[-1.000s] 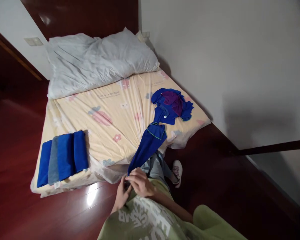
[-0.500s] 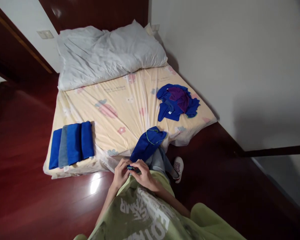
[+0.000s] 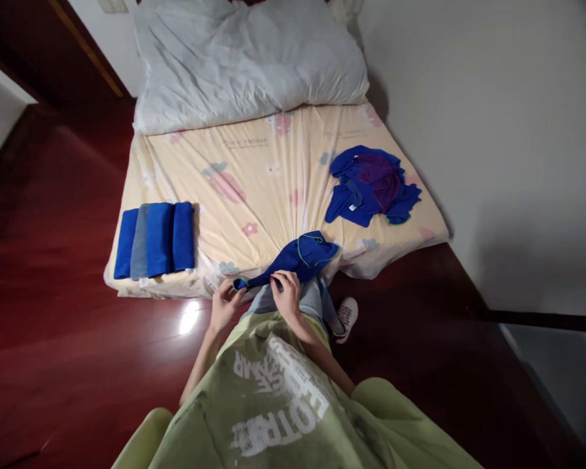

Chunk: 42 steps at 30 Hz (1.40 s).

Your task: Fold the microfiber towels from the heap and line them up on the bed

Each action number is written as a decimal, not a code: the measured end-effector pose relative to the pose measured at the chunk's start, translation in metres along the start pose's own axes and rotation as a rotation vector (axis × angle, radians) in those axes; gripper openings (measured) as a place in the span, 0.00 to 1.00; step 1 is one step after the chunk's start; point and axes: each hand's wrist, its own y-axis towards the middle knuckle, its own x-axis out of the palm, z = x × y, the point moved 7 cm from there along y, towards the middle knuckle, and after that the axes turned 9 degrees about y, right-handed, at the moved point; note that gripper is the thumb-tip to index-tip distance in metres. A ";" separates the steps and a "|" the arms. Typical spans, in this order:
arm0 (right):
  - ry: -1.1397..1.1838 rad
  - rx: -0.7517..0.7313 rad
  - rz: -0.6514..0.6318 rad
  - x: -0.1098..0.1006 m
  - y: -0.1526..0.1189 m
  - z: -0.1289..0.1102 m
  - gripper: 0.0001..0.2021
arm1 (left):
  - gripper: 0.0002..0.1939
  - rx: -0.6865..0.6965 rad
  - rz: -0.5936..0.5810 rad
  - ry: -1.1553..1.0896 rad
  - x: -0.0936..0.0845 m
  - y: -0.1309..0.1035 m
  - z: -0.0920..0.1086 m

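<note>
left hand (image 3: 223,309): partly closed, thumb and fingertips pinching the left end of the blue cloth (image 3: 299,256), where a green edge curls into a small loop.
right hand (image 3: 288,296): fingers bent down onto the near side of the same cloth, seemingly gripping it; the thumb's hold is partly hidden, so how tightly it is closed, i cannot tell.
between the hands: a narrow, drawn-out stretch of the cloth, running from one hand to the other; the hands are near each other but apart.
rest of the cloth: beyond the right hand, spreading wider to the far right over the near edge of the bed (image 3: 261,195), its green hem looping across the right part.
jeans (image 3: 317,296): just on the near side of the cloth; whether the two touch, i cannot tell.
folded cloths (image 3: 159,241): to the left of the hands, a neat row at the bed's near left corner, blue with one grey strip.
loose heap (image 3: 344,202): well to the right and farther off, crumpled blue cloth with a purple cloth (image 3: 381,179) on top.
pillow (image 3: 254,65): white, wrinkled, across the far end of the bed.
</note>
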 end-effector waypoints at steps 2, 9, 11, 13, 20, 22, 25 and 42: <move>0.062 -0.038 -0.050 0.000 0.004 -0.005 0.09 | 0.13 -0.013 0.011 -0.009 -0.007 0.000 -0.006; 0.309 -0.125 -0.285 0.020 -0.009 -0.051 0.10 | 0.15 -0.046 0.072 0.020 -0.007 -0.003 -0.008; 0.294 -0.123 -0.310 0.026 -0.010 -0.057 0.13 | 0.16 -0.045 0.062 0.027 -0.002 -0.004 -0.006; 0.279 -0.103 -0.264 0.026 -0.009 -0.056 0.10 | 0.16 -0.031 0.049 0.060 0.000 -0.006 -0.003; 0.385 -0.084 -0.216 0.016 -0.007 -0.063 0.11 | 0.12 0.185 -0.043 0.244 0.001 -0.009 0.021; 0.396 -0.064 -0.218 0.016 -0.007 -0.065 0.14 | 0.12 0.237 -0.059 0.257 0.000 -0.010 0.029; 0.391 -0.005 -0.204 0.017 -0.005 -0.064 0.11 | 0.13 0.251 -0.072 0.286 -0.001 -0.011 0.033; 0.096 -0.121 0.050 -0.019 0.005 -0.057 0.12 | 0.12 0.573 0.194 0.360 -0.002 -0.034 0.068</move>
